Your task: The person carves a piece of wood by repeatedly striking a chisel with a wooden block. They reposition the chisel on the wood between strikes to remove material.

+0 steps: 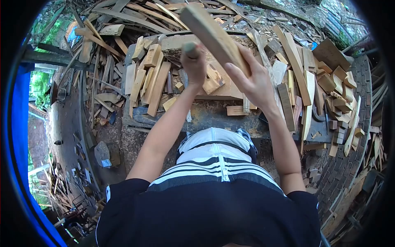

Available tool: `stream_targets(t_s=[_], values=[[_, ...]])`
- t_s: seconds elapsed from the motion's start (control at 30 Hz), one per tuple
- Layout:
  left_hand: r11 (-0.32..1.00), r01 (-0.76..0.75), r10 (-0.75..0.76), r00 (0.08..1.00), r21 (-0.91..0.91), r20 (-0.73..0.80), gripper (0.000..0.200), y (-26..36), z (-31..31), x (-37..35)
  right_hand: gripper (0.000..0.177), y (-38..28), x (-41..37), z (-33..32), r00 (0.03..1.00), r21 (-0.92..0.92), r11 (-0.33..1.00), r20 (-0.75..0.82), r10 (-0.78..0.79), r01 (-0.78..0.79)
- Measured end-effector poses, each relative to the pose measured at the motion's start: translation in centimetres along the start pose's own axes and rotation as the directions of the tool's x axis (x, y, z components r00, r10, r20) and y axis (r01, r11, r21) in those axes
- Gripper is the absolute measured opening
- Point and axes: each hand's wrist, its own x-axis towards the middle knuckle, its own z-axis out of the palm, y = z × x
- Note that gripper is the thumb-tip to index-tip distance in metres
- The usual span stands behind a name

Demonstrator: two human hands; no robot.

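Observation:
My right hand point(257, 80) is closed around the near end of a thick, squared wooden bar point(214, 37). The bar slants up and away to the left, raised over the workbench. My left hand point(194, 68) makes a fist around an upright handle point(191, 48) with a round, greenish end. The tool's lower part is hidden, so its kind does not show. Below and between the hands, a small cut wood block point(213, 80) rests on a broad timber slab point(226, 91).
Cut wood pieces point(158, 88) lie on the bench's left side. Long strips point(293, 66) and a pile of small blocks point(339, 88) cover the right. Scrap wood point(135, 18) is heaped beyond the far edge. A C-shaped metal clamp point(319, 109) lies at right.

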Motion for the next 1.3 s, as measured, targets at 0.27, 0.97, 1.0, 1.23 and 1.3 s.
stream_targets(t_s=[0.27,0.97,1.0,1.23,1.3], values=[[0.818,0.321,-0.491,0.822,-0.477,-0.289,0.026,0.1,-5.4,3.7,0.060,4.1,-5.2,-0.7,0.983,0.219,0.962,-0.047,0.177,-0.163],[0.966,-0.252,0.251,0.843,-0.063,0.475,0.029,5.6,3.3,-3.3,0.050,9.1,-7.0,-1.1,0.931,0.390,0.870,-0.077,0.357,-0.301],[0.954,-0.293,0.281,0.795,-0.066,0.537,0.030,5.5,3.4,-3.8,0.046,7.9,-6.9,-1.5,0.912,0.416,0.834,-0.028,0.410,-0.362],[0.977,-0.152,0.064,0.880,0.151,0.471,0.029,7.1,4.2,-5.7,0.043,6.6,-6.0,-1.5,0.907,0.424,0.833,-0.061,0.416,-0.354],[0.980,-0.122,0.039,0.892,0.158,0.451,0.028,7.1,4.5,-5.6,0.043,6.2,-6.0,-1.5,0.903,0.419,0.835,-0.076,0.422,-0.355]])
